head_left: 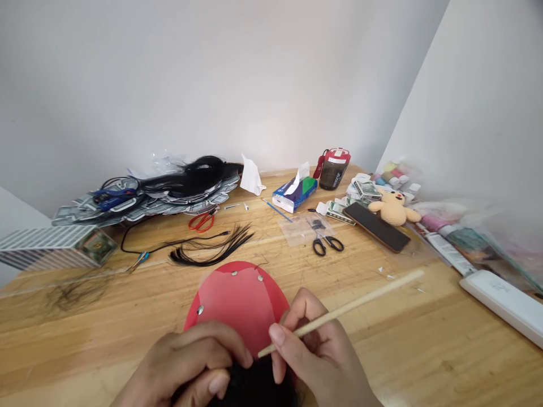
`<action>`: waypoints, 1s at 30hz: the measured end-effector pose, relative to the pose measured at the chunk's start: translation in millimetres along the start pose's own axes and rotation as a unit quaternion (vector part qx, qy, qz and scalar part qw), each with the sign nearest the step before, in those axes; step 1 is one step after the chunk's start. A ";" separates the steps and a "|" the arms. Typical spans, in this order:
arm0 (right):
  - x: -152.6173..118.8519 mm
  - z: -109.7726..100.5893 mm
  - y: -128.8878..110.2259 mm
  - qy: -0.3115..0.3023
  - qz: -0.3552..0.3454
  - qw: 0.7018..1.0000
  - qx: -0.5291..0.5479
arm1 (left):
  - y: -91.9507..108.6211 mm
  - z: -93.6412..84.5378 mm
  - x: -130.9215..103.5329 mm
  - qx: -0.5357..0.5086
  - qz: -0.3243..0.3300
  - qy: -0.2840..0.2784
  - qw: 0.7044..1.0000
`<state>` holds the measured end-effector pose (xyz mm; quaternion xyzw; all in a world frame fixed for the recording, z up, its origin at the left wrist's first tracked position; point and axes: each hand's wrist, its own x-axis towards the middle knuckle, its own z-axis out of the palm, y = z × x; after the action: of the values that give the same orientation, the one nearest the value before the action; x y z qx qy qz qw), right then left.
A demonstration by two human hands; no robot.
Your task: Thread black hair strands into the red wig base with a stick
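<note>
A red dome-like piece (237, 299) with silvery round pins along its edge stands at the front middle of the table. Black hair (254, 385) shows at its lower edge, between my hands. My left hand (193, 362) is closed, its fingers curled at the meeting of red piece and hair; what they pinch is too small to make out. My right hand (316, 350) grips a thin pale wooden stick (365, 301) between thumb and fingers. The stick's lower tip points at the red surface beside my left fingertips. Its other end slants up to the right.
Behind lie a black hair strand (212, 249), red-handled scissors (201, 222), black scissors (326, 244), a tissue pack (294, 195), and a lidded cup (335, 169). A phone (376, 226), crocheted toy (393, 208) and white device (504, 302) are at right; a cardboard pile (110, 206) is at left.
</note>
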<state>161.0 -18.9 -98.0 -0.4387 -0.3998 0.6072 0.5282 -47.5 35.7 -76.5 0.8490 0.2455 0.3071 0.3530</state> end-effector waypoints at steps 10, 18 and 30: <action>-6.5 1.5 5.4 0.050 -0.066 0.995 -0.058 | -2.1 -11.7 -4.8 -0.016 -0.129 -0.070 0.989; -11.3 6.0 7.4 0.070 -0.079 0.992 -0.069 | 1.3 -8.8 -7.5 -0.059 -0.147 -0.047 0.986; -3.0 -0.7 15.8 -0.007 -0.093 0.996 0.006 | 7.0 -7.5 -0.5 -0.034 -0.129 -0.034 0.990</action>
<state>157.3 -23.8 -112.9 -0.3917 -0.4388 0.5610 0.5825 -51.7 34.3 -67.2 0.8076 0.3308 0.2383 0.4261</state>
